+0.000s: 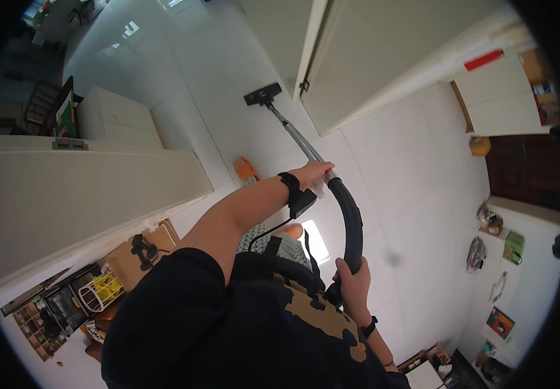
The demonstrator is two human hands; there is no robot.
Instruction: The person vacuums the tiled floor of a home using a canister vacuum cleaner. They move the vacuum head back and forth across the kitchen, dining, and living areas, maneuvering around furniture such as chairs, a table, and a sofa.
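A vacuum cleaner's metal tube (304, 146) runs down to a black floor head (263, 94) resting on pale floor tiles. My left hand (314, 172) is closed around the tube's upper end, near its joint with the black curved handle (351, 219). Something whitish shows just under that hand. Lower down, my right hand (355, 287) grips the handle's thick lower part, its thumb on top. A black strap and a small box with a cable are on my left wrist; a black band is on the right one.
The floor head lies close to a door frame (304, 73). On the left stand a white door edge (90, 175) and a white cabinet (122, 116). Orange slippers (245, 167) are on my feet. A yellow box (479, 146) sits by a dark wooden door (523, 167) at right.
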